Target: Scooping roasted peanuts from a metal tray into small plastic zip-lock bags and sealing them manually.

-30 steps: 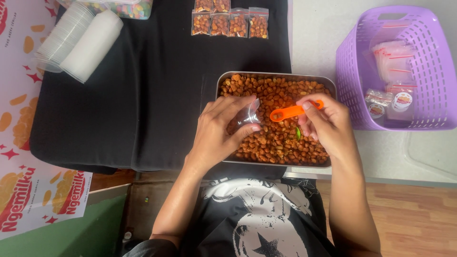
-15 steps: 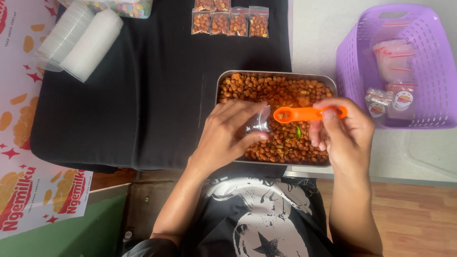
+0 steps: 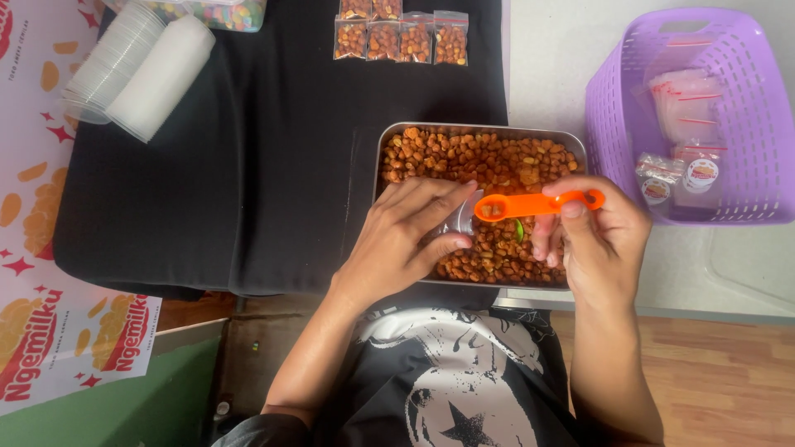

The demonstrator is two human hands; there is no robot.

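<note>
Orange plastic scoop (image 3: 534,204), flat handle, round bowl, lies level over the metal tray (image 3: 383,157) of glossy brown nuts (image 3: 472,157). Right hand (image 3: 600,240) pinches the handle end, wrist bent inward. Left hand (image 3: 406,236) curls around a small clear bag (image 3: 460,219) beside the bowl. Scoop handle sits flatter than a second earlier. Purple slotted basket (image 3: 613,108) beyond right hand.

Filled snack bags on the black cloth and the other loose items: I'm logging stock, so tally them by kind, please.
Filled snack bags: 6
Orange scoop: 1
Metal tray: 1
Purple basket: 1
Cup stacks: 2
Total: 11
</note>
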